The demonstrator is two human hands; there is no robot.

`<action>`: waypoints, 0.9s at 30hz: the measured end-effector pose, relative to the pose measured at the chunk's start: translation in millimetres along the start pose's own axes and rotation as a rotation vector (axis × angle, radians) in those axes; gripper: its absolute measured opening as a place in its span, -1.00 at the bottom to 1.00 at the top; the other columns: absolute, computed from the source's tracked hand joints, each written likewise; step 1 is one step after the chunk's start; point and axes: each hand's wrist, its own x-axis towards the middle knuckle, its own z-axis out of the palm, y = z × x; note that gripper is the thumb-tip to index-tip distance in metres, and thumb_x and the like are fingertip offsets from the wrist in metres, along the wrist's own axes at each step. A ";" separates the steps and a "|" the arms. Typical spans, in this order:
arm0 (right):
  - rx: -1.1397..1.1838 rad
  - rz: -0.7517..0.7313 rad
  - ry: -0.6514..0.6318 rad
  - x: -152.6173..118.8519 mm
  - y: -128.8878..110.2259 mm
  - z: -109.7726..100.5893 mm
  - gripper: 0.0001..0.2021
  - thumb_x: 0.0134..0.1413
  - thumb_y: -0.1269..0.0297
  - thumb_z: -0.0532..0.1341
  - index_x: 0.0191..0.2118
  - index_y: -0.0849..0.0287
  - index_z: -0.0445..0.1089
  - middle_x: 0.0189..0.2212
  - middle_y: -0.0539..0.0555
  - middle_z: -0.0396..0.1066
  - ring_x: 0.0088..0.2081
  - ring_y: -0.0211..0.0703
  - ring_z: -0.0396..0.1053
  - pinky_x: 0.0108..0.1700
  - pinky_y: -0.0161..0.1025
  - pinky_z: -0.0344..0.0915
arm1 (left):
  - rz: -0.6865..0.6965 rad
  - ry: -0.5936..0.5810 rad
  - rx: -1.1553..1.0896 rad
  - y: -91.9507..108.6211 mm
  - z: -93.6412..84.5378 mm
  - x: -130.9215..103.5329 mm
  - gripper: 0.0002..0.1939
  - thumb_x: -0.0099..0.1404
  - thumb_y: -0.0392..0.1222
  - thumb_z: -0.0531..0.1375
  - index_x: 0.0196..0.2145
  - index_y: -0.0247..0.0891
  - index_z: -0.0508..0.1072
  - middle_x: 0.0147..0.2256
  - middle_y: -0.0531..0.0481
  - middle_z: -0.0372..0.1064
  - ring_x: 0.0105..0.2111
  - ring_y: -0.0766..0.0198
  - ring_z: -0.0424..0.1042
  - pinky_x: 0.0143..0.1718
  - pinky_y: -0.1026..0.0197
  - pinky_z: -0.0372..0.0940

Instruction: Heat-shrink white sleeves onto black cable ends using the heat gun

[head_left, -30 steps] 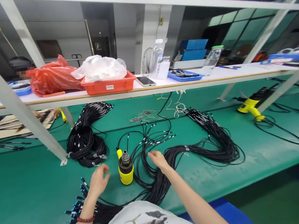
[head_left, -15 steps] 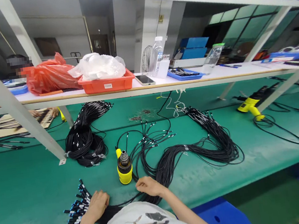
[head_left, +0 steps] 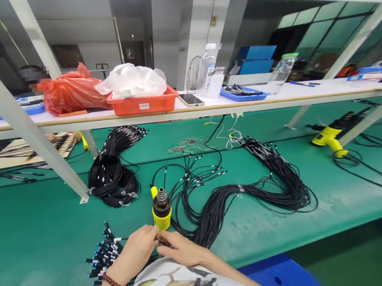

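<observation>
My left hand [head_left: 141, 244], with a dark red bead bracelet at the wrist, and my right hand [head_left: 179, 248] meet at the front of the bench. Fingers of both are closed on a black cable [head_left: 163, 242], which shows between them. Just behind the hands stands a yellow heat gun [head_left: 162, 212], its metal nozzle pointing up. Left of my left hand lie cable ends [head_left: 104, 260] with blue and white marks. A thick black cable bundle [head_left: 217, 210] runs from beside my right hand to the right.
Another cable bundle [head_left: 113, 176] lies by the left shelf post. A second yellow heat gun [head_left: 329, 139] is at the right. The shelf [head_left: 159, 117] above bears a red tray [head_left: 145, 103], bottles and a phone. A co-worker's hands show at the far left.
My left hand has moved right and my right hand left, so they now meet at the cable. The whole view has shifted slightly.
</observation>
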 end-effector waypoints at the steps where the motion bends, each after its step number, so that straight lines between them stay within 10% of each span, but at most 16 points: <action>1: 0.057 0.017 0.056 -1.3 0.0 -3.2 -0.81 0.18 0.22 0.10 -0.16 0.19 0.35 -0.43 -0.02 0.34 -0.41 -0.24 0.26 -0.34 -0.31 0.21 | -0.015 0.010 0.019 4.6 -5.9 0.5 -0.82 0.38 -0.23 -0.07 -0.25 -0.16 0.31 -0.27 -0.02 0.37 -0.25 0.17 0.36 -0.20 0.14 0.22; 9: 0.302 0.043 0.236 -30.2 11.2 -59.3 -0.64 0.16 -0.04 0.14 -0.34 0.21 0.30 -0.54 -0.09 0.18 -0.49 -0.33 0.12 -0.42 -0.36 0.08 | -0.020 0.118 0.004 15.1 -47.4 -10.7 -0.73 0.42 -0.12 -0.06 -0.26 -0.18 0.41 -0.31 -0.03 0.42 -0.28 0.17 0.38 -0.25 0.16 0.23; 19: -0.055 -0.092 0.234 -17.0 -97.4 -81.6 -0.87 0.20 0.29 0.12 -0.37 0.16 0.32 -0.51 -0.08 0.30 -0.45 -0.31 0.19 -0.40 -0.36 0.10 | 0.103 0.279 0.007 67.4 -66.3 16.4 -0.67 0.43 -0.18 -0.11 -0.25 -0.23 0.43 -0.35 -0.08 0.43 -0.33 0.21 0.37 -0.28 0.16 0.26; 27: -0.078 -0.060 0.460 11.1 -92.3 -103.8 -0.83 0.07 0.24 0.17 -0.48 0.16 0.27 -0.56 -0.09 0.24 -0.52 -0.32 0.14 -0.49 -0.37 0.08 | -0.023 0.412 0.025 50.1 -91.0 23.8 -0.71 0.42 -0.11 -0.07 -0.20 -0.20 0.41 -0.33 -0.06 0.43 -0.30 0.20 0.39 -0.23 0.15 0.25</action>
